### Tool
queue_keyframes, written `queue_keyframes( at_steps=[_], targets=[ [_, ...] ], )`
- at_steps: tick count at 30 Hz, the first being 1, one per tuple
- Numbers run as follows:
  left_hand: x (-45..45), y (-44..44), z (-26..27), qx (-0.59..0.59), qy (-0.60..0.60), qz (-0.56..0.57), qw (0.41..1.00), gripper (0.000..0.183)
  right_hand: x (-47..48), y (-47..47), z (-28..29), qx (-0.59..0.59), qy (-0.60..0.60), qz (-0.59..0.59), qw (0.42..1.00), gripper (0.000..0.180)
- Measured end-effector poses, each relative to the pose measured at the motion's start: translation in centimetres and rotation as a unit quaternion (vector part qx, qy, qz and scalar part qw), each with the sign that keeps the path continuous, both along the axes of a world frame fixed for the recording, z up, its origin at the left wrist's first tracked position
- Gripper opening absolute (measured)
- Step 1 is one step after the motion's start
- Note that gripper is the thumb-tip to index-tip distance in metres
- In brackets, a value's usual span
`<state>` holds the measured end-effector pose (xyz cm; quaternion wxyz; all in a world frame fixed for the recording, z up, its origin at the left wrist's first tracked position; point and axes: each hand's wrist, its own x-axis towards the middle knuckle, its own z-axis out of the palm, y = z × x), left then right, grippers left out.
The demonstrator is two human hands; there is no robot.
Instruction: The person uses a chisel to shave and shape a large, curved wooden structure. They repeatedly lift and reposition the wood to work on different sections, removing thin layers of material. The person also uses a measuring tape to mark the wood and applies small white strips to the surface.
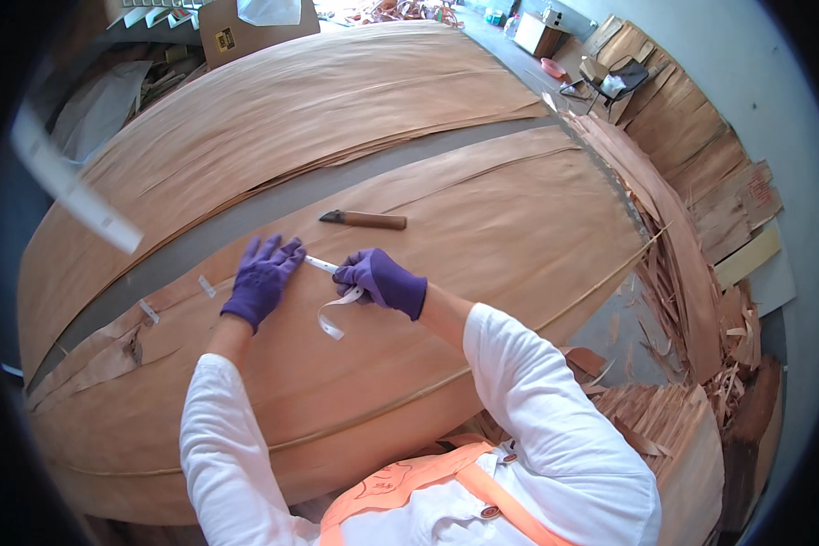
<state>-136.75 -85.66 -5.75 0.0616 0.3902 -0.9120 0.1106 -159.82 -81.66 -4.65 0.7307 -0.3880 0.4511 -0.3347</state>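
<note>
My left hand point(258, 280), in a purple glove, lies on a large wood veneer sheet point(491, 205) with its fingers apart. Its fingertips are at one end of a white perforated tape strip point(322, 265). The strip runs to my right hand point(379, 283), also gloved in purple, whose fingers pinch it. From that hand the strip's loose end point(331, 327) curls down onto the veneer. Beyond both hands lies a knife point(372, 220) with a wooden handle and dark blade. Two short tape pieces, one nearer point(207, 286) and one farther left point(149, 311), lie along a seam left of my left hand.
A second veneer stack point(300, 102) lies beyond a grey gap. A thin rod point(382, 406) crosses the near veneer. A blurred white tape point(75, 184) hangs at upper left. Veneer scraps point(676, 273) border the right side; a chair point(618, 78) stands farther back.
</note>
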Motion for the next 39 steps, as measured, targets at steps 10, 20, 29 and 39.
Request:
queue_keyframes(
  at_steps=[10, 20, 29, 39],
  targets=[
    [-14.8, -2.6, 3.2, 0.054, 0.242, 0.046, 0.968, 0.043, -17.2, -2.2, -0.6, -0.060, -0.096, -0.189, 0.975, 0.012],
    [-28.7, -6.5, -2.5, 0.080, 0.141, 0.114, 0.980, 0.071, -27.0, -1.6, -1.6, -0.036, -0.106, -0.232, 0.966, 0.015],
    [-29.5, -5.8, -2.1, 0.063, 0.107, 0.102, 0.987, 0.059, -27.2, -1.9, -2.0, -0.036, -0.105, -0.218, 0.970, 0.016],
    [-30.8, -6.7, -0.9, 0.127, 0.207, 0.050, 0.969, 0.043, -28.2, -6.8, -1.8, -0.034, -0.022, -0.161, 0.986, 0.019]
  ],
)
